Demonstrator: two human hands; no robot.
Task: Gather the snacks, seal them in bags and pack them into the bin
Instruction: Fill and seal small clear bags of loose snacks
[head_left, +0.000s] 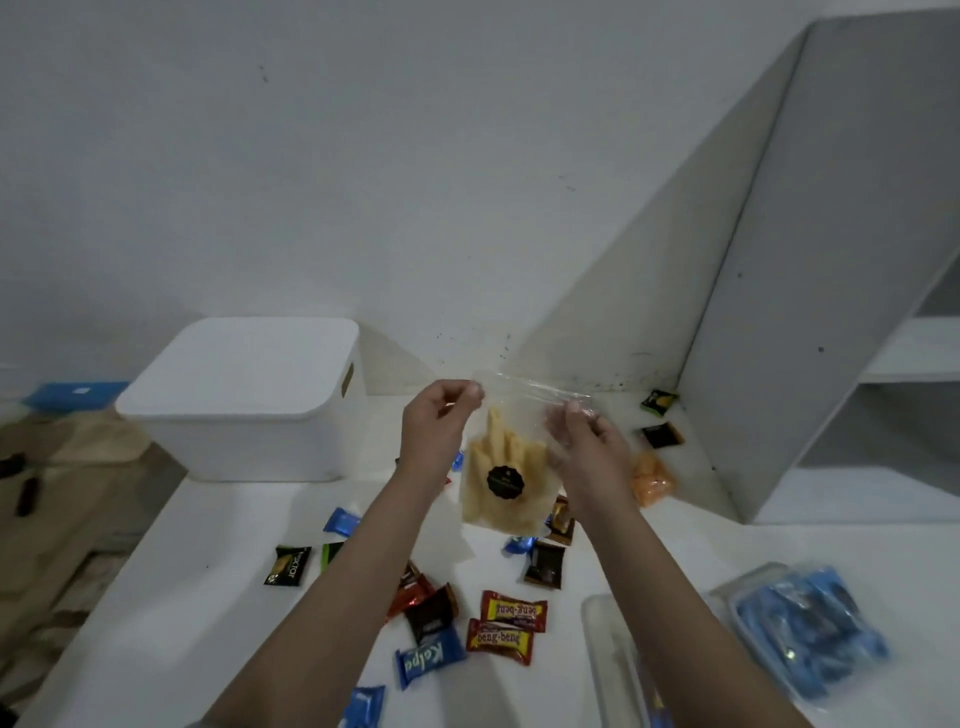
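Observation:
A clear zip bag (501, 467) hangs above the white table (218, 561), holding pale yellow stick snacks with a round black label. My left hand (436, 426) pinches the bag's top left corner. My right hand (587, 447) pinches the top edge at the right. The white bin (244, 400) stands at the back left with its lid on. Loose snacks lie below: two red beng-beng bars (506, 623), a blue Kalpa pack (428, 660), dark wrappers (543, 564) and a black pack (287, 565).
A sealed bag of blue snacks (810, 629) lies at the right, beside clear empty bags (613, 654). An orange snack pack (652, 478) and small black packs (661, 434) sit near the grey shelf unit (810, 291). The table's left edge drops to the floor.

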